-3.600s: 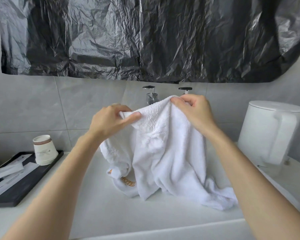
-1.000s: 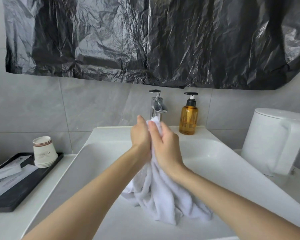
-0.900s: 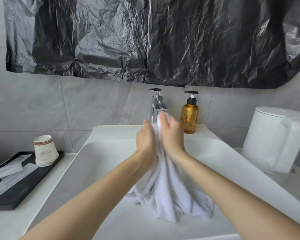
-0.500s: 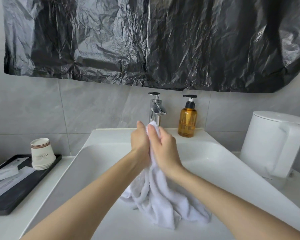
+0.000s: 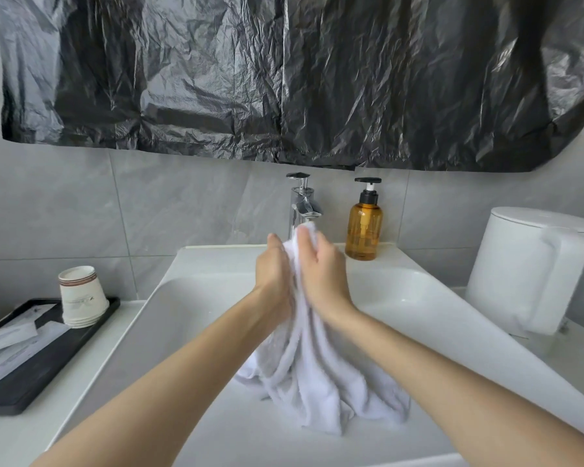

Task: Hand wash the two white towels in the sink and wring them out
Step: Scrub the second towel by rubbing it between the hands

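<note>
A white towel [image 5: 317, 382] hangs bunched over the white sink [image 5: 196, 318], and its lower end lies crumpled on the basin floor. My left hand [image 5: 273, 267] and my right hand [image 5: 322, 269] press the towel's upper part between their palms, with the fingers pointing up and nearly straight. The towel's top end sticks out above my fingertips, just under the chrome faucet [image 5: 302, 203]. I see no running water. I cannot tell a second towel apart in the bunch.
An amber pump soap bottle [image 5: 364, 230] stands right of the faucet. At the right is a white kettle [image 5: 533, 267]. On the left counter a black tray [image 5: 31, 362] holds stacked paper cups [image 5: 81, 294] and sachets. Black plastic sheeting [image 5: 284, 79] covers the wall above.
Earlier I held the towel spread out by its top edge. Since then it is bunched between my palms, which slide up and down against each other; my right hand has moved slightly up.
</note>
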